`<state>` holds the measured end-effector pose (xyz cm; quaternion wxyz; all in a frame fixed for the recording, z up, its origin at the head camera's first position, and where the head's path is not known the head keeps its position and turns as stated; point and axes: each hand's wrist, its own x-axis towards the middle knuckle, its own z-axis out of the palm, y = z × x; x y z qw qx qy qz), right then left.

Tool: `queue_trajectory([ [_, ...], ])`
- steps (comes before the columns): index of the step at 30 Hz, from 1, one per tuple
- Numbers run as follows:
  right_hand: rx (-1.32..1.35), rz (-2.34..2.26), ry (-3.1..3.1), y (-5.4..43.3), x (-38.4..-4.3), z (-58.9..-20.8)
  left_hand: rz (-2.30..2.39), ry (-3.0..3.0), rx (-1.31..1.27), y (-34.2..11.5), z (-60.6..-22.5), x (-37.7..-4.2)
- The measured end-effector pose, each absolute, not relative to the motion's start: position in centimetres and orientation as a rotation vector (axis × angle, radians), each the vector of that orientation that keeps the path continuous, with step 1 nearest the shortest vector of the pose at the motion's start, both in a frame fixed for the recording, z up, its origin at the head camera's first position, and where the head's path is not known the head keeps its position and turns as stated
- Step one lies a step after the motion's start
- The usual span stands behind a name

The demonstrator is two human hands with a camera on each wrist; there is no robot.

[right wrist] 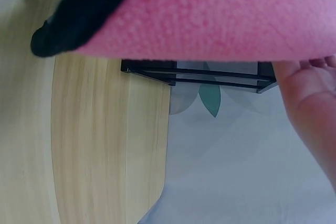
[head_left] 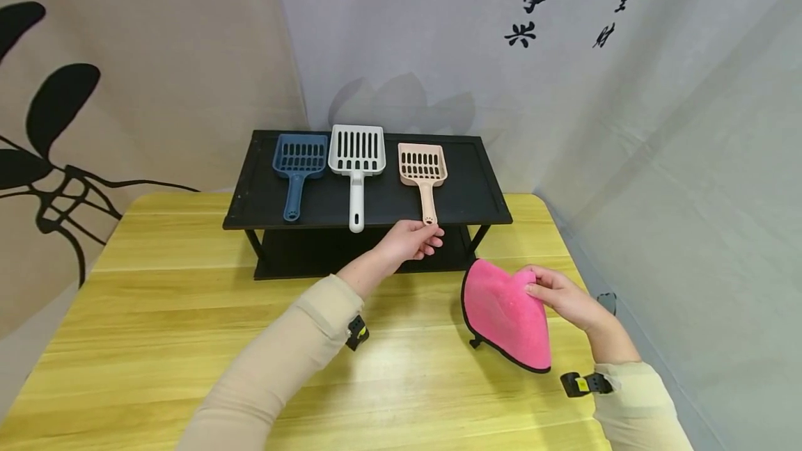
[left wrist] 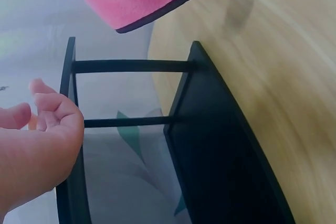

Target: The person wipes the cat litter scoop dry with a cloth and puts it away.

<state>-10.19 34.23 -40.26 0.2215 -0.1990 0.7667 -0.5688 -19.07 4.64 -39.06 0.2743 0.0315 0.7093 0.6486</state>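
Observation:
In the head view my left hand [head_left: 410,241] pinches the handle end of a pale pink slotted litter scoop [head_left: 427,193], which lies on a black two-tier rack [head_left: 464,183]. From the left wrist view, the same hand [left wrist: 42,135] has curled fingers at the rack's top edge, and only a sliver of the scoop shows. My right hand [head_left: 564,296] pinches a bright pink cloth [head_left: 506,312] with black edging, which hangs folded to the right of the rack. That cloth [right wrist: 226,14] fills the upper right wrist view and hides the fingertips.
Left of the pink scoop on the rack lie a white slotted scoop [head_left: 357,152] and a dark blue one [head_left: 299,162]. The rack stands at the back of a wooden table [head_left: 188,312]. Behind it hangs a pale curtain [head_left: 407,33] with black printed characters and leaves.

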Motion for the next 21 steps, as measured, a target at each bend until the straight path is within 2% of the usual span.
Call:
queue_trajectory([
  [16, -0.54, -1.579, 2.118, 34.5, -10.1, -40.4, 1.858, 1.652, -0.084, 4.7, -38.9, -20.4],
  [21, -0.53, -1.559, 2.183, 34.5, -9.9, -40.4, 1.829, 1.609, -0.054, 4.6, -38.8, -20.3],
])
